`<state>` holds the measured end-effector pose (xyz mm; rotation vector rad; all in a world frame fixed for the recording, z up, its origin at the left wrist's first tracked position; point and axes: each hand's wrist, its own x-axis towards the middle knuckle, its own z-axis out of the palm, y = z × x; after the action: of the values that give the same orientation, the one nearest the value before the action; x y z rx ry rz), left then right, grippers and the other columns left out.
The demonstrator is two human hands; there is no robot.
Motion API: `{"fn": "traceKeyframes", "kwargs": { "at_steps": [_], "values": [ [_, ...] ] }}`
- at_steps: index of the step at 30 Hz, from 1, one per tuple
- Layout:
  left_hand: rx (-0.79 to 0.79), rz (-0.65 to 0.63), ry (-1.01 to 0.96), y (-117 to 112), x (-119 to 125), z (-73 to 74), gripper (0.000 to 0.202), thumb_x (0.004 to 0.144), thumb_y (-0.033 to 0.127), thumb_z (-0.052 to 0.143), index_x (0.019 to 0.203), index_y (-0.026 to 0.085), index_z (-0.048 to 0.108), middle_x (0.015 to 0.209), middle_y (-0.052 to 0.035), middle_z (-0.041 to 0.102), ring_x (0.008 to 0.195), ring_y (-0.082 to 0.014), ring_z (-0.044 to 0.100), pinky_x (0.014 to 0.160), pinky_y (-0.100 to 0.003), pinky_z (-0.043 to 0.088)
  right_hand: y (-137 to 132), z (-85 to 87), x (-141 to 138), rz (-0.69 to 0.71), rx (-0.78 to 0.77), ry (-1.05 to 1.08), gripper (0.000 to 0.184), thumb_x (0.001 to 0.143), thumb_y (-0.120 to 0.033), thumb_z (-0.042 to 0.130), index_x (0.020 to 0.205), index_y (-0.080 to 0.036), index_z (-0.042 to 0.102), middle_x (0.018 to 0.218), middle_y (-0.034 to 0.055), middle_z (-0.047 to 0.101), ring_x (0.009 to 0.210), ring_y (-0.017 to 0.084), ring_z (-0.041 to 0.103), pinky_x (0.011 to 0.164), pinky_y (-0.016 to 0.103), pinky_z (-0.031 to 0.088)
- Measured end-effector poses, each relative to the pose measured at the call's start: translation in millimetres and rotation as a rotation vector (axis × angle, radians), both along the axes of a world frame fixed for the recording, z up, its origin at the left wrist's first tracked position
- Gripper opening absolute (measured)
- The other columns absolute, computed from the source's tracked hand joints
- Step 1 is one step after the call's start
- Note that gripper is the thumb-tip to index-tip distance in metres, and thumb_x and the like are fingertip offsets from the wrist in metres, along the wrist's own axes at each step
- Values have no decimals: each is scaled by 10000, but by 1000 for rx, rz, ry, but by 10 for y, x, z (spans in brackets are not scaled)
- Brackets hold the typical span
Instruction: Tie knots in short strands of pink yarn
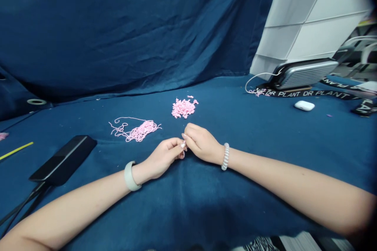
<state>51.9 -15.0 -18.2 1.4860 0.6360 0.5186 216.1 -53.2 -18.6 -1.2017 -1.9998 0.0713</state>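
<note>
Navy cloth covers the work surface and rises behind it as a creased backdrop. On it, the fingertips of both hands meet in a narrow pinch, nearly closed on each other; whatever lies between them is too small to tell. The left hand and right hand rest close together near the middle of the cloth, with a pale band on the left wrist and a coiled bracelet on the right. Just beyond the fingers lies a small heap of pink cord pieces, short, curled and tightly clustered, with a few strays at its far edge. To its left, and nearer the left hand, a loose skein of pink cord lies in tangled strands, with a thin loop trailing away from it. Farther left are a black phone-like slab with black cables and a yellow stick. Well to the right sit a white earbud case, a black DR PLANT strap, and a ribbed silver case with a white cable.
</note>
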Motion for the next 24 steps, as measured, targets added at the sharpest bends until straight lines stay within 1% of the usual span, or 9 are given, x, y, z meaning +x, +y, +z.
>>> {"fn": "traceKeyframes", "kwargs": {
  "at_steps": [3, 7, 10, 12, 14, 16, 19, 24],
  "values": [
    [49, 35, 14, -35, -7, -10, 265, 804, 383, 559, 671, 155, 533, 632, 3, 500, 623, -114, 439, 623, -245, 357, 9, -17, -24, -7, -35, 70, 336, 916, -227, 368, 597, -165, 454, 631, -4, 444, 596, 108, 427, 591, 245, 347],
    [68, 26, -7, -54, -11, -20, 260, 812, 390, 547, 698, 156, 547, 675, -14, 522, 654, -126, 459, 651, -253, 371, -5, -19, -25, 9, -87, 147, 380, 914, -244, 397, 549, -158, 462, 584, -15, 454, 553, 88, 437, 572, 231, 336],
    [39, 18, -49, -55, -2, -25, 252, 812, 383, 552, 716, 150, 554, 732, -27, 553, 675, -124, 471, 668, -257, 376, -15, -17, -24, 22, -126, 200, 401, 917, -266, 399, 539, -155, 470, 577, -14, 481, 555, 86, 458, 591, 228, 351],
    [-24, 11, -90, -54, 9, -21, 255, 812, 382, 556, 711, 148, 543, 749, -35, 574, 680, -124, 487, 674, -262, 383, -10, -14, -27, 13, -140, 248, 407, 917, -273, 400, 530, -158, 448, 569, -17, 476, 558, 86, 459, 598, 228, 357],
    [-109, 12, -129, -54, 20, -12, 247, 808, 377, 565, 717, 151, 527, 701, -25, 574, 646, -118, 495, 659, -264, 388, 1, -9, -30, -3, -154, 291, 396, 915, -273, 403, 535, -163, 426, 572, -21, 466, 565, 90, 455, 602, 232, 359],
    [-159, 31, -149, -54, 27, -1, 243, 799, 372, 581, 716, 155, 512, 606, 7, 535, 581, -104, 470, 618, -251, 379, 10, -1, -32, -6, -177, 319, 370, 909, -270, 411, 555, -166, 429, 592, -18, 473, 585, 96, 459, 614, 238, 366],
    [-162, 59, -145, -50, 27, 2, 245, 789, 374, 595, 721, 155, 510, 553, 29, 498, 536, -90, 434, 575, -235, 359, 11, 9, -32, 17, -199, 358, 325, 900, -258, 424, 590, -164, 456, 640, -5, 498, 625, 106, 474, 641, 247, 380],
    [-170, 65, -152, -39, 25, -22, 232, 804, 363, 582, 743, 150, 510, 579, 28, 512, 555, -86, 443, 590, -232, 368, 10, -12, -25, 53, -202, 451, 235, 884, -243, 434, 673, -159, 495, 720, 13, 513, 655, 116, 490, 654, 262, 402]
  ]
}}
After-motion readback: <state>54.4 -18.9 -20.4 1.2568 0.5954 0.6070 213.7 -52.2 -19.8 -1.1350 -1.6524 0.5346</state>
